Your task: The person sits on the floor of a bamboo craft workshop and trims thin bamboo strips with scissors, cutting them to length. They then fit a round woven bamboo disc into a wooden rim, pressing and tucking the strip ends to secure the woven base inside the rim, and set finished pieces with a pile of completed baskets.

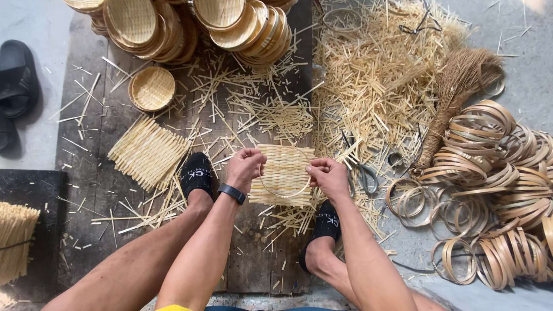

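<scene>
My left hand (245, 167) and my right hand (327, 175) grip the two sides of a square woven bamboo mat (284, 168), with a thin round bamboo hoop (286, 194) laid against it. The mat is held flat just above the wooden board (253, 259), between my two feet in black socks (197, 174). A black band sits on my left wrist.
Stacks of finished woven trays (173, 26) stand at the top. One small tray (152, 88) and another woven mat (148, 151) lie at left. Bamboo offcuts (368, 75), scissors (362, 170), a straw brush (455, 92) and several bamboo rings (495, 190) lie at right. Black sandals (16, 80) sit far left.
</scene>
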Tool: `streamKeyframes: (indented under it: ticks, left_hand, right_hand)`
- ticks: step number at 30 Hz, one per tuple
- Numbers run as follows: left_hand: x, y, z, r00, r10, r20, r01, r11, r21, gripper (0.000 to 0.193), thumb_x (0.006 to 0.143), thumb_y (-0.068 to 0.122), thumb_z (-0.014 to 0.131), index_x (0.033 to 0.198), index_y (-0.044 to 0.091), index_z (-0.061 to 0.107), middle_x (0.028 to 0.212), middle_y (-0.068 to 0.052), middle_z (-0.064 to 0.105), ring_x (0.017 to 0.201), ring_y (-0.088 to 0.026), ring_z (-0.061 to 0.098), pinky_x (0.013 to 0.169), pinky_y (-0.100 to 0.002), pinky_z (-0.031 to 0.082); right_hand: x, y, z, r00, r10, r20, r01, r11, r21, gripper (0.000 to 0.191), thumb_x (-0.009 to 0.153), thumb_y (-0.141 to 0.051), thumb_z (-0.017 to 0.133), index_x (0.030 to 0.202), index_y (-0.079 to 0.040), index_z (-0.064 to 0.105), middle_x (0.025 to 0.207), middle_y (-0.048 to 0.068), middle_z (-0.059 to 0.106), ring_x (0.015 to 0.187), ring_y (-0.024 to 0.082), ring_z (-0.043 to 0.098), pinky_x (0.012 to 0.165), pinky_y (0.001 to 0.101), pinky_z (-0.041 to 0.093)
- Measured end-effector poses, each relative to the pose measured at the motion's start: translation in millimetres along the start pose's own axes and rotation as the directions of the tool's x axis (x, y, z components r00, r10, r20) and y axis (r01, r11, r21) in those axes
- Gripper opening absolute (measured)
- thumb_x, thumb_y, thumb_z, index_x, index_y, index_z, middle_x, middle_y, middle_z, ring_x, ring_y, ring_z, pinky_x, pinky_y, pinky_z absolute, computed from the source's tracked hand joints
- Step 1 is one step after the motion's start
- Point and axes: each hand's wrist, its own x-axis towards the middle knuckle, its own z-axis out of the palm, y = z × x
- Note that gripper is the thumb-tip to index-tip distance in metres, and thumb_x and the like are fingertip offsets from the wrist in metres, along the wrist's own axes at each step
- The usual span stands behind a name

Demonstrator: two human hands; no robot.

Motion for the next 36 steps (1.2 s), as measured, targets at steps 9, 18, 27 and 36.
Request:
streamKeyframes:
  ticks: [9, 18, 27, 36]
  left_hand:
    - [32.8, -61.3, -18.5, 0.925, 0.367, -0.097, -0.167, 0.624, 0.764, 0.017, 0.076, 0.013, 0.082, 0.093, 0.009, 0.082, 0.08, -0.009, 0.078, 0.069, -0.016, 0.072, 0.069, -0.032, 0.058]
    - [25.2, -59.5, -12.7, 0.935, 0.332, -0.122, -0.12, 0.624, 0.772, 0.015, 0.076, 0.01, 0.085, 0.09, 0.007, 0.082, 0.082, -0.01, 0.078, 0.074, -0.019, 0.074, 0.073, -0.031, 0.058]
    - [15.2, -56.1, -14.8, 0.94, 0.278, -0.199, -0.039, 0.666, 0.745, 0.017, 0.073, 0.011, 0.088, 0.089, 0.01, 0.082, 0.082, -0.007, 0.079, 0.075, -0.018, 0.074, 0.073, -0.032, 0.058]
    - [13.0, -45.4, -10.4, 0.938, 0.269, -0.217, -0.02, 0.67, 0.742, 0.018, 0.07, 0.01, 0.089, 0.086, 0.012, 0.082, 0.083, -0.006, 0.079, 0.075, -0.018, 0.075, 0.074, -0.031, 0.059]
  right_hand:
    - [21.9, 43.5, 24.1, 0.965, -0.148, -0.217, -0.002, 0.822, -0.57, 0.014, 0.082, -0.019, 0.083, 0.096, -0.017, 0.082, 0.091, 0.003, 0.079, 0.082, 0.019, 0.074, 0.081, 0.0398, 0.061]
    - [32.0, 64.5, 19.7, 0.944, -0.274, -0.184, 0.096, 0.761, -0.642, 0.009, 0.081, -0.02, 0.084, 0.089, -0.017, 0.082, 0.086, 0.003, 0.08, 0.079, 0.02, 0.073, 0.087, 0.0422, 0.054]
    - [19.4, 62.4, 27.3, 0.955, -0.224, -0.196, 0.06, 0.791, -0.609, 0.013, 0.08, -0.021, 0.084, 0.093, -0.017, 0.083, 0.087, 0.005, 0.079, 0.079, 0.02, 0.072, 0.078, 0.0361, 0.055]
    - [14.3, 53.2, 27.0, 0.977, -0.125, -0.17, 0.008, 0.826, -0.564, 0.014, 0.086, -0.024, 0.079, 0.099, -0.019, 0.081, 0.09, 0.0, 0.08, 0.078, 0.014, 0.073, 0.077, 0.0315, 0.058]
